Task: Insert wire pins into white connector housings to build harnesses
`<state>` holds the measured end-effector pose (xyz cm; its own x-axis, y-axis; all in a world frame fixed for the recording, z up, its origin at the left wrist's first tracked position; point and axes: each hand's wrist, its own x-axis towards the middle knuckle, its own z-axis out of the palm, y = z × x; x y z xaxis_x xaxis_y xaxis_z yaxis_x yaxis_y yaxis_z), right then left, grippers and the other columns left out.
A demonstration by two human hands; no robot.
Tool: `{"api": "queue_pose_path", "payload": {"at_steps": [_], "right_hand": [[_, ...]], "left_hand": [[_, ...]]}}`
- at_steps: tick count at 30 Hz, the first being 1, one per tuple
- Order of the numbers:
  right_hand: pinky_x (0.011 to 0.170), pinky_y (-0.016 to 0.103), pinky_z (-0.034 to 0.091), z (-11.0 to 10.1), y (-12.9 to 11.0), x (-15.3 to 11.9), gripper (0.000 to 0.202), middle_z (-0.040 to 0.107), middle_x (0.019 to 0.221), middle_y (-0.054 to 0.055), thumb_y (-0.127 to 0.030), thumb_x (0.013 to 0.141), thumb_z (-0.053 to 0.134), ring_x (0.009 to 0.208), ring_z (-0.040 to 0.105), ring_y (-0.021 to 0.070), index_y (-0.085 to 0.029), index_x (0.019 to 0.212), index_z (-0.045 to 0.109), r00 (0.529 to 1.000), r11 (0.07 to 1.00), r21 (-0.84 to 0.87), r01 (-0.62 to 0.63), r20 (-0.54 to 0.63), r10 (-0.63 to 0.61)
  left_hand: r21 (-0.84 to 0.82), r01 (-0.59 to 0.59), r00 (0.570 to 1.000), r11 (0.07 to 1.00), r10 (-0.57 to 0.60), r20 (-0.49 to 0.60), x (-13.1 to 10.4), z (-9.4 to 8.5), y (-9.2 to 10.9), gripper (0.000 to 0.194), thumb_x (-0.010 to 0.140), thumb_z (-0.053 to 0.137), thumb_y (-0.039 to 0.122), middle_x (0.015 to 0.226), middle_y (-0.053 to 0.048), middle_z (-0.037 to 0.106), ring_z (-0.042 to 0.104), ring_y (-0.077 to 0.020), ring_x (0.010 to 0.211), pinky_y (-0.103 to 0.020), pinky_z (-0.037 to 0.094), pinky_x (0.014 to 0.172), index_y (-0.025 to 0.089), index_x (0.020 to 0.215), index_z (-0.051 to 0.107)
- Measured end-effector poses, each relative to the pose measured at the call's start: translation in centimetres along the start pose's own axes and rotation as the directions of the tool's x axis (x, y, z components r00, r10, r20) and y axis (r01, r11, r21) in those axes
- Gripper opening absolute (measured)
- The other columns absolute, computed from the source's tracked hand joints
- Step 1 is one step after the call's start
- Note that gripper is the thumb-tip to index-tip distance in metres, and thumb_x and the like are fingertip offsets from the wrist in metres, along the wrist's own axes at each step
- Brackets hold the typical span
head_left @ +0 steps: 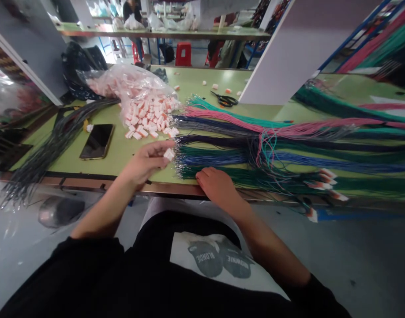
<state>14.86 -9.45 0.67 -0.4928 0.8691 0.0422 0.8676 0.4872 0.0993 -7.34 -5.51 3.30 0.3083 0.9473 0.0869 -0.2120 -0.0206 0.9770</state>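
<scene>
Between the thumb and fingers of my left hand (pixel 149 161) is a small white connector (pixel 169 154), just left of the wire ends. My right hand (pixel 215 183) rests with its fingers together on the dark green wires (pixel 235 174) near the table's front edge; whether it grips any wire is too small to tell. Bundles of pink wires (pixel 222 117), teal wires (pixel 209 105) and blue wires (pixel 205 160) lie side by side, metal tips to the left. A heap of white and orange connectors (pixel 149 115) spills from a clear plastic bag (pixel 123 81) beyond my left hand.
A phone (pixel 97 141) and grey wires (pixel 68 128) lie at the left. Black scissors (pixel 226 100) sit behind the bundles, near a white panel (pixel 275 57). Wired connectors (pixel 324 179) are at the right front edge. A person (pixel 132 11) is at the far table.
</scene>
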Motion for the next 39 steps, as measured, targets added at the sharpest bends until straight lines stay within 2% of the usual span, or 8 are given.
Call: {"api": "queue_pose_path", "payload": {"at_steps": [4,8,13,18,21,26,32,39], "right_hand": [[0.064,0.03,0.033,0.4,0.7,0.0,0.018,0.066,0.075,0.006,-0.013,0.085,0.05,0.077,0.056,0.0185,-0.016,0.077,0.066,0.995,0.996,0.067,-0.059,-0.073,0.064],[0.067,0.028,0.035,0.6,0.9,-0.1,0.014,0.066,0.081,0.005,-0.016,0.085,0.052,0.078,0.055,0.0177,-0.018,0.082,0.066,0.987,0.98,0.192,-0.055,-0.141,0.083],[0.068,0.03,0.036,0.6,-0.7,0.8,0.014,0.063,0.081,0.008,-0.017,0.085,0.051,0.083,0.053,0.0205,-0.017,0.081,0.065,0.989,0.988,0.15,-0.045,-0.135,0.066],[0.065,0.029,0.036,0.9,-0.6,1.1,0.014,0.06,0.073,0.005,-0.016,0.08,0.051,0.076,0.053,0.0186,-0.02,0.069,0.058,0.973,0.939,0.337,-0.068,-0.186,0.138],[0.065,0.029,0.038,1.4,0.1,0.6,0.011,0.061,0.071,0.003,-0.017,0.078,0.051,0.071,0.054,0.0172,-0.021,0.069,0.054,0.932,0.859,0.508,-0.065,-0.277,0.234],[0.062,0.026,0.044,1.1,-0.1,-0.4,0.009,0.063,0.073,0.0,-0.027,0.084,0.049,0.065,0.058,0.0136,-0.022,0.081,0.056,0.813,0.623,0.782,-0.014,-0.354,0.463],[0.068,0.027,0.047,-0.5,-1.6,-0.7,0.013,0.068,0.081,0.002,-0.023,0.086,0.049,0.074,0.062,0.0142,-0.022,0.084,0.062,0.842,0.735,0.652,0.186,-0.491,0.222],[0.063,0.026,0.045,-0.4,-1.6,-1.2,0.013,0.065,0.075,0.002,-0.022,0.086,0.049,0.068,0.059,0.0136,-0.021,0.081,0.061,0.843,0.752,0.651,0.1,-0.457,0.283]], "left_hand": [[-0.26,0.031,0.998,0.965,-0.042,-0.036,-2.6,2.1,-2.4,0.032,0.057,0.073,0.009,0.076,-0.001,0.065,0.056,-0.0082,0.065,-0.018,0.046,0.056,0.018,0.087,0.072],[-0.38,0.038,0.997,0.924,-0.061,-0.048,-2.9,2.7,-3.8,0.033,0.06,0.072,0.01,0.076,0.0,0.065,0.056,-0.0075,0.061,-0.017,0.047,0.053,0.019,0.092,0.07],[-0.437,0.045,0.999,0.898,-0.047,0.008,-2.4,2.6,-4.4,0.03,0.063,0.071,0.01,0.076,0.001,0.062,0.058,-0.0079,0.062,-0.018,0.048,0.054,0.018,0.091,0.065],[-0.406,0.036,0.999,0.913,-0.041,-0.002,-2.3,2.8,-4.6,0.023,0.069,0.071,0.017,0.072,0.001,0.06,0.058,-0.0081,0.062,-0.018,0.048,0.053,0.017,0.089,0.06],[-0.405,0.007,1.0,0.915,-0.008,-0.001,-2.2,2.9,-4.7,0.028,0.068,0.071,0.014,0.073,0.002,0.061,0.058,-0.0076,0.061,-0.018,0.048,0.054,0.019,0.093,0.058],[-0.414,0.015,1.0,0.91,-0.008,0.018,-2.2,3.1,-4.7,0.032,0.066,0.07,0.01,0.073,0.002,0.061,0.057,-0.0077,0.061,-0.019,0.048,0.057,0.018,0.095,0.061],[-0.436,0.126,0.992,0.891,-0.116,0.05,-2.7,4.0,-4.0,0.024,0.067,0.071,0.011,0.072,0.001,0.061,0.058,-0.0092,0.063,-0.022,0.05,0.061,0.017,0.089,0.062],[-0.472,0.159,0.987,0.867,-0.144,0.069,-2.8,5.0,-4.6,0.027,0.067,0.072,0.014,0.073,0.001,0.061,0.058,-0.0104,0.063,-0.024,0.049,0.061,0.018,0.09,0.06]]}}
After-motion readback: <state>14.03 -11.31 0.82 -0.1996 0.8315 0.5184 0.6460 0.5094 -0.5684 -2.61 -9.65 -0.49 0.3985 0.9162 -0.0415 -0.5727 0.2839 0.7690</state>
